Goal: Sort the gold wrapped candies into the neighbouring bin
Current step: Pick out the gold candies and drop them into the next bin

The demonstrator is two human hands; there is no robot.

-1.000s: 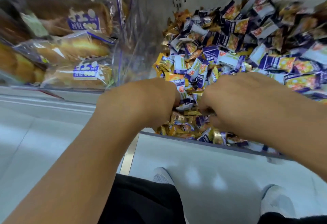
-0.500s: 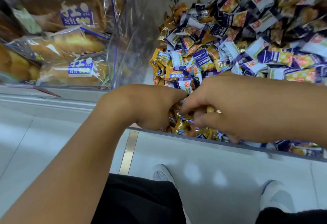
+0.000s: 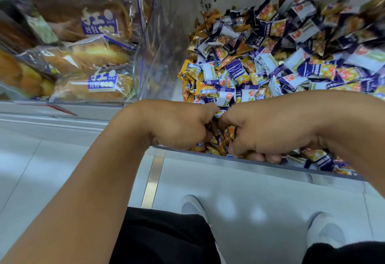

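The crinkly gold-foil wrapped candies (image 3: 218, 138) lie bunched at the near edge of the clear plastic candy bin (image 3: 270, 167), among purple and white wrappers. The left hand (image 3: 177, 126) and right hand (image 3: 266, 132) both curl around them, gathering. The step looks like collecting; next, lifting the handful toward the neighbouring bin without spilling.

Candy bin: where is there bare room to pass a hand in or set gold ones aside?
Bare floor shows along the candy bin's left wall, between the clear divider and the candy pile. The back wall above the pile is open too. The front edge is crowded: both hands, left and right, dig there.
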